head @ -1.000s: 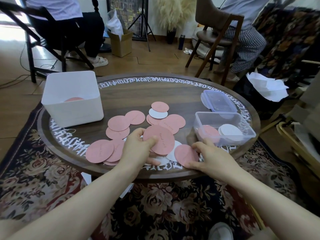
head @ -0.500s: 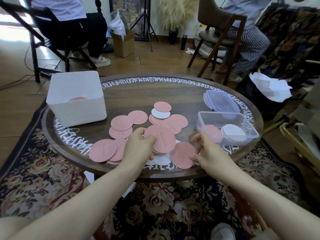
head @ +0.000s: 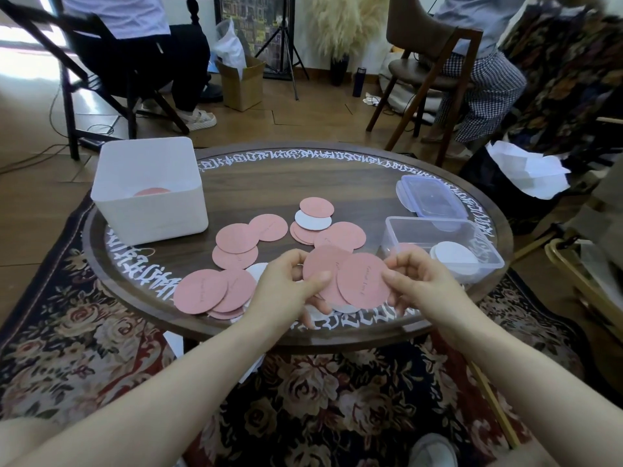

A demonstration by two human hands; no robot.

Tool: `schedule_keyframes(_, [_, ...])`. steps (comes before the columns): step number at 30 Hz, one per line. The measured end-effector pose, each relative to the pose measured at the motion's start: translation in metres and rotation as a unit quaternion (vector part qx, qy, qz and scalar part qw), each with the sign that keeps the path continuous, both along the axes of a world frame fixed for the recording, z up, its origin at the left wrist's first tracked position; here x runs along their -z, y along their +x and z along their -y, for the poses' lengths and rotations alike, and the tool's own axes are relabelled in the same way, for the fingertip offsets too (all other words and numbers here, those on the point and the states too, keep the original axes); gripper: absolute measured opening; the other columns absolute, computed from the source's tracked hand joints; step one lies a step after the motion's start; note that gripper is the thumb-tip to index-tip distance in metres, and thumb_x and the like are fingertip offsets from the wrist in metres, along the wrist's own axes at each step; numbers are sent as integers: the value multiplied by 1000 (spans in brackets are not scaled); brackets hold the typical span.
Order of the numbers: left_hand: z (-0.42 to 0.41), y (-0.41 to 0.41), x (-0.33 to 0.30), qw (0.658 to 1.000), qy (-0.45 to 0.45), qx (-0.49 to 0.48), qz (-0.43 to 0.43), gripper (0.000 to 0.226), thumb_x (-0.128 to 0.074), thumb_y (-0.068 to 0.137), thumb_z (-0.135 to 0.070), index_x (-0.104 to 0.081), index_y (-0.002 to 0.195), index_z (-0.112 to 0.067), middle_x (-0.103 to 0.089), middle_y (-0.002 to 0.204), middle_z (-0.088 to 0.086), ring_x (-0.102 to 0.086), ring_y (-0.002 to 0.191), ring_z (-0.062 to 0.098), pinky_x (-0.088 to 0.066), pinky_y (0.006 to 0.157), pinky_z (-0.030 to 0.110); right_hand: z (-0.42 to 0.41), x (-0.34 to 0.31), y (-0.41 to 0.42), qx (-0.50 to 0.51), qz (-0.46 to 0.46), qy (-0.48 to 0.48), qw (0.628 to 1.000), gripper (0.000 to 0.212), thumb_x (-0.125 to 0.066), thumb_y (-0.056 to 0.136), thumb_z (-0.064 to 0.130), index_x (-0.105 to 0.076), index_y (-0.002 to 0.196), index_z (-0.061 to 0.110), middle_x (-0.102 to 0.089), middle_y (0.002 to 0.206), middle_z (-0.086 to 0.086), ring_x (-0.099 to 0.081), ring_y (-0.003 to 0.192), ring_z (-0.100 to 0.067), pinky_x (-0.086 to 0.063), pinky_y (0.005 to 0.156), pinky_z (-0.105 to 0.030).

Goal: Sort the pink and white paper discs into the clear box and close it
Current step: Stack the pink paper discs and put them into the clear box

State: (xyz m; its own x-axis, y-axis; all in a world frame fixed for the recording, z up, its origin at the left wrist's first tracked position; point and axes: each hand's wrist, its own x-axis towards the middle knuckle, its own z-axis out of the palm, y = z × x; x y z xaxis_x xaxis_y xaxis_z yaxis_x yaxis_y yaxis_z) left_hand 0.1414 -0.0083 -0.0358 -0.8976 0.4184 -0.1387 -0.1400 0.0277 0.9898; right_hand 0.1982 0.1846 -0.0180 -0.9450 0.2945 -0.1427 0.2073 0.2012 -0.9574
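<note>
From the head camera, the left hand [head: 286, 288] pinches one round pink paper disc [head: 323, 269] and the right hand [head: 418, 281] pinches another pink disc [head: 362, 279], overlapping above the round dark wooden table [head: 263, 183] at its six o'clock edge. The clear rectangular plastic box [head: 441, 247], open, sits at four o'clock with a white paper disc [head: 455, 256] inside, its clear lid [head: 431, 197] just beyond at two o'clock.

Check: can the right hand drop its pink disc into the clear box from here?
Probably yes. The right hand holds a pink disc beside the clear box, which stands open; its lid lies behind it.

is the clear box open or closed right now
Open: the clear box has no lid on; its lid lies on the table behind it.
</note>
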Motion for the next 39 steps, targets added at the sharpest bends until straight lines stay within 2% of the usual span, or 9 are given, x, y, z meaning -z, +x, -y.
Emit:
schedule_keyframes(3, [-1, 2, -1, 1000, 4, 24, 4, 16, -63, 88, -2, -54, 101, -1, -68, 88, 14, -65, 55, 25, -48, 36, 25, 0, 1, 0, -10, 0, -11, 1000, 7, -56, 92, 2, -56, 88, 9, -59, 66, -9, -53, 58, -24, -46, 45, -25])
schedule_keyframes(8, [0, 2, -1, 996, -56, 60, -47, 15, -68, 83, -4, -55, 87, -10, -70, 76, 4, -58, 43, 17, -39, 37, 21, -1, 1, 1, -64, 6, 38, 997, 16, -68, 84, 7, -60, 97, 12, -64, 74, 1, -58, 59, -8, -44, 52, -16])
schedule_keyframes(11, [2, 0, 4, 990, -80, 57, -102, 17, -74, 75, -8, -59, 80, -15, -72, 73, -2, -64, 57, 18, -55, 62, 33, -1, -1, 3, -125, 14, 46, 991, 19, -68, 84, 6, -64, 102, 12, -67, 77, 4, -57, 62, -5, -44, 59, -14])
schedule_keyframes(14, [5, 0, 4, 983, -107, 57, -136, 16, -73, 74, -11, -61, 83, -15, -74, 78, -2, -68, 78, 30, -54, 80, 50, 3, -1, 7, -175, 12, 69, 982, 10, -66, 85, 4, -65, 93, 9, -65, 70, 9, -53, 59, -2, -41, 56, -12])
schedule_keyframes(21, [7, 3, 7, 941, -206, 95, -250, 8, -63, 81, -20, -59, 85, -24, -65, 76, -8, -56, 71, 17, -48, 70, 35, 3, 10, 6, -194, -11, 208, 959, 10, -72, 81, 18, -65, 86, 23, -68, 81, -6, -59, 75, -27, -49, 74, -42])
schedule_keyframes(23, [6, 5, 8, 931, -230, 114, -261, 10, -61, 85, -14, -59, 88, -23, -59, 69, -14, -51, 66, 10, -40, 63, 24, 2, 11, 6, -200, -5, 224, 954, 9, -72, 81, 18, -66, 86, 23, -68, 78, -2, -59, 73, -23, -49, 74, -40])
schedule_keyframes(26, [4, 7, 7, 915, -258, 133, -281, 8, -58, 87, -14, -60, 90, -22, -52, 66, -15, -48, 67, 9, -37, 62, 24, 2, 9, 6, -204, -4, 229, 952, 9, -72, 81, 18, -66, 85, 23, -65, 72, 7, -53, 66, -6, -45, 67, -29])
schedule_keyframes(31, [6, 7, 4, 898, -270, 115, -329, 3, -64, 84, -21, -62, 86, -22, -51, 58, -24, -46, 61, -10, -31, 54, 9, 3, 3, 7, -201, -6, 233, 952, 10, -74, 80, 18, -67, 86, 21, -66, 70, 7, -50, 63, -5, -39, 61, -17])
schedule_keyframes(39, [2, 10, 10, 903, -250, 123, -327, 6, -65, 83, -18, -65, 89, -20, -59, 74, -11, -50, 68, 8, -39, 64, 23, 5, 3, 8, -200, -5, 222, 954, 8, -73, 81, 16, -66, 84, 19, -67, 75, -11, -51, 62, -8, -41, 61, -22])
